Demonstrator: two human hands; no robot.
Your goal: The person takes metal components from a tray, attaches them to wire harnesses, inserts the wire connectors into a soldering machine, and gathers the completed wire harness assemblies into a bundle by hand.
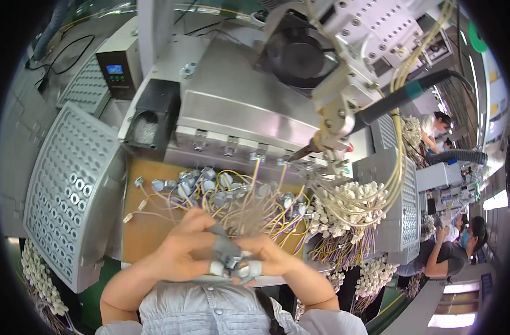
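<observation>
Close to my body, my left hand (185, 252) and my right hand (269, 255) meet, both with bent, closed fingers. Between them is a small grey part (228, 252), pinched from both sides and smeared by motion, so its kind is not clear. Pale wraps cover the tips of both thumbs. Just beyond my fingers, a tangle of yellow, purple and white wires (277, 220) spreads over a brown board (146, 237). Small round silver parts (184, 188) with wires attached lie in a heap there. Two wired parts (258, 158) sit at the front of a metal fixture (243, 120).
A soldering iron (386, 106) on a machine arm points down at the fixture. White connectors (350, 209) hang bundled at the right. Left stand a molded tray (101, 131), a black box with metal wool (149, 125) and a display unit (121, 72). People (453, 254) work at far right.
</observation>
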